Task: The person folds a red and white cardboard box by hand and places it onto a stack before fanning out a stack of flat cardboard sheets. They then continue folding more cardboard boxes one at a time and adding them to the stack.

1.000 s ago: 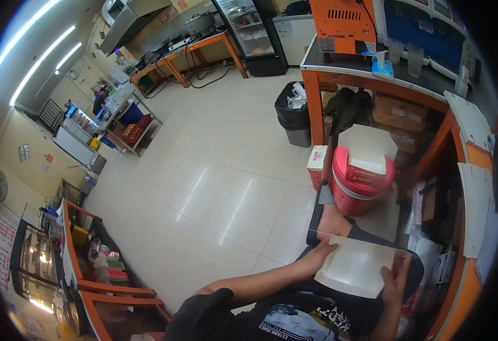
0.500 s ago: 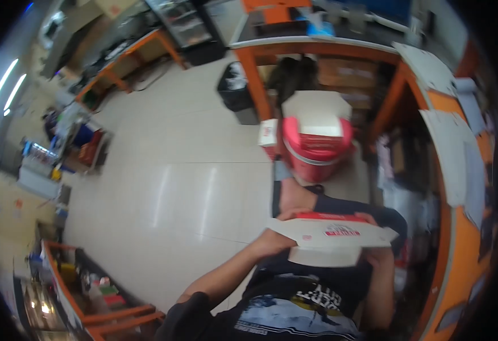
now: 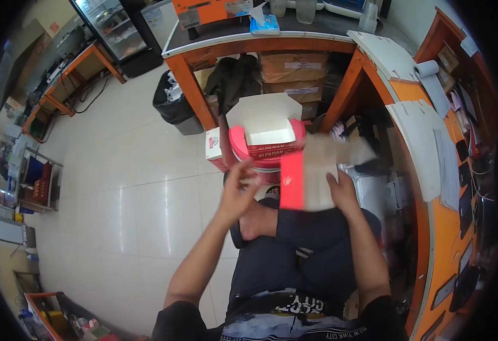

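Observation:
My right hand (image 3: 344,192) grips the edge of a thin cardboard food carton (image 3: 320,176), thumb on its plain face. The carton is raised over my lap, its red printed side panel (image 3: 292,183) to the left and a far flap smeared by motion. My left hand (image 3: 241,190) is apart from the carton, off its left side, fingers spread and slightly bent with nothing in them. Beyond both hands, open red cartons with white insides (image 3: 269,135) sit nested on a round red tub (image 3: 239,149).
A white and red carton (image 3: 214,149) stands left of the tub. Behind are a black bin (image 3: 173,105) and an orange-legged table (image 3: 195,94) with brown boxes (image 3: 294,68) under it. An orange counter (image 3: 431,233) runs along the right.
The carton was held in both hands close to my chest; now it is farther forward and turned, in my right hand alone. My left hand has come off it. The view has shifted.

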`<control>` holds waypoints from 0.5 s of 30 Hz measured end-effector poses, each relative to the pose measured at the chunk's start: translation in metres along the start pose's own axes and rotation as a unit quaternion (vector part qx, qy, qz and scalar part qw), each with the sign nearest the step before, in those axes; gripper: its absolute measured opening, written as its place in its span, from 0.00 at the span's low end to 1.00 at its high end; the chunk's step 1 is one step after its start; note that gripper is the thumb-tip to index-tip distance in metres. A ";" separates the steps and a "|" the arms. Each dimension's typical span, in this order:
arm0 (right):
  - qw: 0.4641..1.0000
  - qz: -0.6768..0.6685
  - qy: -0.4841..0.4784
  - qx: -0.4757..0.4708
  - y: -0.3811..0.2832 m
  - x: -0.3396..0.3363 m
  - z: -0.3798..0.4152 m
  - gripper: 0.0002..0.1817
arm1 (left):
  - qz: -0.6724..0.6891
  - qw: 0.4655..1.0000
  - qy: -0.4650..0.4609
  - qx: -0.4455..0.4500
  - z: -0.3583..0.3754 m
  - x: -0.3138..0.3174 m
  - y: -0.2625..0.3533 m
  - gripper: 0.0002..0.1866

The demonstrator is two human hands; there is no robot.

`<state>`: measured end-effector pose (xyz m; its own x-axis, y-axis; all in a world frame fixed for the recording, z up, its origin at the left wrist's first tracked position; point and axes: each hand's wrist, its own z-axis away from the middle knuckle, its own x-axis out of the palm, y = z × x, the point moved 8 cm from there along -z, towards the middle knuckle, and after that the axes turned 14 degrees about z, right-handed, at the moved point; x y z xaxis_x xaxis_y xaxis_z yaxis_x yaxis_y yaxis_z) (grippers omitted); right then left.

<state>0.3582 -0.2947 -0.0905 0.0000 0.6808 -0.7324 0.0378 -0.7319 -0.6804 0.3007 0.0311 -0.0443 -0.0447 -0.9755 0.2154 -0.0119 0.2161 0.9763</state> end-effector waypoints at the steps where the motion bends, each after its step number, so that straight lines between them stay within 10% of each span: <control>1: 1.000 -0.011 0.012 -0.016 -0.004 0.004 -0.026 0.18 | -0.065 0.997 0.036 0.000 -0.024 -0.021 -0.005 0.38; 5: 0.993 0.036 0.043 -0.103 -0.034 0.029 -0.141 0.18 | -0.393 0.905 0.048 0.159 -0.102 -0.063 -0.025 0.39; 15: 0.978 0.183 -0.093 -0.035 -0.062 0.108 -0.241 0.22 | -0.461 0.868 -0.111 0.146 -0.149 -0.066 -0.061 0.23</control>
<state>0.5964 -0.1692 -0.1208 -0.1548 0.3519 -0.9231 0.1377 -0.9176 -0.3729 0.4528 0.0763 -0.1153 -0.0738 -0.7145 -0.6957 -0.3957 -0.6194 0.6781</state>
